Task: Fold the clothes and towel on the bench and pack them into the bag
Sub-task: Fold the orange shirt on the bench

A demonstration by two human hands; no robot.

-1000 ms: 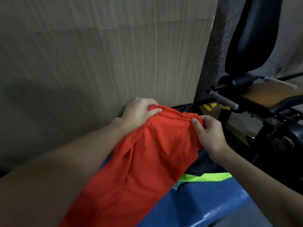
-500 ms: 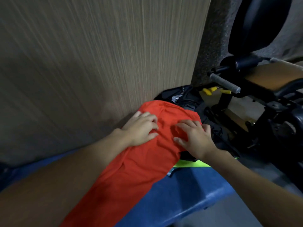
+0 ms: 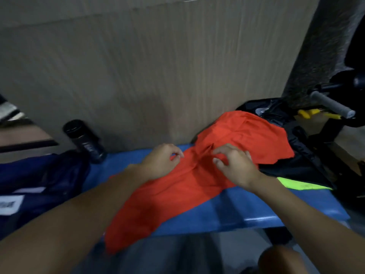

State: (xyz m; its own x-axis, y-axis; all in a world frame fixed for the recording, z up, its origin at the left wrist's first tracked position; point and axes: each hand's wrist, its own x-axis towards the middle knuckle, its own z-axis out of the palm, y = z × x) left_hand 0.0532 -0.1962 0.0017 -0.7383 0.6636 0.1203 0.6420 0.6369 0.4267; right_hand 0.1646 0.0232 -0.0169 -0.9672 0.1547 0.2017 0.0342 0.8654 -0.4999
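Here the red garment lies slantwise across the blue bench, its far end lapping over the black bag. The left hand pinches its edge between thumb and forefinger; the right hand rests bent-fingered on the cloth, whether gripping I cannot tell

Along the red garment, left hand and right hand slid back
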